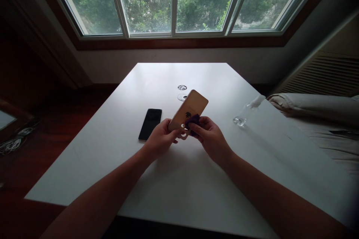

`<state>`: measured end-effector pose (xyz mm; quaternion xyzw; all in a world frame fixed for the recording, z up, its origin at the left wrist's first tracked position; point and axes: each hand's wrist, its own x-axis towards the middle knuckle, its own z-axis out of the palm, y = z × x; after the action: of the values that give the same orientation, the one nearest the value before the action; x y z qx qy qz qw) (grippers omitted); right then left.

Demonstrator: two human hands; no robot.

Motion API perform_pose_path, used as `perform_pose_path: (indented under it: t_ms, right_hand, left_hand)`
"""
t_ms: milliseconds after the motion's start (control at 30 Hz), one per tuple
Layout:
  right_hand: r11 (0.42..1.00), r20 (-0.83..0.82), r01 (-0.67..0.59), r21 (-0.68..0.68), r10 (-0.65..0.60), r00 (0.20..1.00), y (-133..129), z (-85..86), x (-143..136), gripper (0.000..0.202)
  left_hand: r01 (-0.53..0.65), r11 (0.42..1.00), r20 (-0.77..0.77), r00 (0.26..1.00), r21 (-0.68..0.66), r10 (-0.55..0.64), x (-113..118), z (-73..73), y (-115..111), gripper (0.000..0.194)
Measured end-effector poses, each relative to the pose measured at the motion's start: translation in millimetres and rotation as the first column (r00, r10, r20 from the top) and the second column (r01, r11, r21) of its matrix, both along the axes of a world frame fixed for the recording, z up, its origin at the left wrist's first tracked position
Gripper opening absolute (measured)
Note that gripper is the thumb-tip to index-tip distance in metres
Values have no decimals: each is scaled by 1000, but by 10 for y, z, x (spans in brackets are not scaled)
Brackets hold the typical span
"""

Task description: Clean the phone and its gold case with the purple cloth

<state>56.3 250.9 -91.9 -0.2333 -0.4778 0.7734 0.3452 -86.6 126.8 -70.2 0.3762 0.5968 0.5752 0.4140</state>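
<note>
My left hand (pixel 162 138) is closed on the lower left edge of a tan phone case (pixel 188 106). The case is held tilted above the table, with a dark leaf-like mark on its back and round holes at its lower end. In the fingers of my right hand (pixel 210 136) is a bunched dark purple cloth (pixel 193 120), pressed against the lower part of the case. A black phone (pixel 150 124) lies on the table just left of my left hand, its dark screen facing up.
On the white table (pixel 112 164), two flat round pieces, one patterned (pixel 182 87) and one paler (pixel 181 97), lie behind the case. A clear bottle with a white top (pixel 244 115) is at the right. Beige bedding (pixel 314 106) borders the table's right side; a window (pixel 174 3) is ahead.
</note>
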Motion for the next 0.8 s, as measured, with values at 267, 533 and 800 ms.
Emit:
perform_pose_path:
  t_ms: [267,533,800]
  right_hand:
    - [995,22,97,23,-98,995,-32,25,-16,43]
    - [916,-19,400,31,-400,916,300,-86,21,43]
    - [692,-133,658,295,-653,746,384,34,79,39]
  left_hand:
    - [40,999,-25,999,18,-40,-23,-10,-5,40]
    - [-5,997,-62,998,79,10,-29,-56,2,33]
    - [-113,989,-252,958,96,134,-45,-59,-38,35]
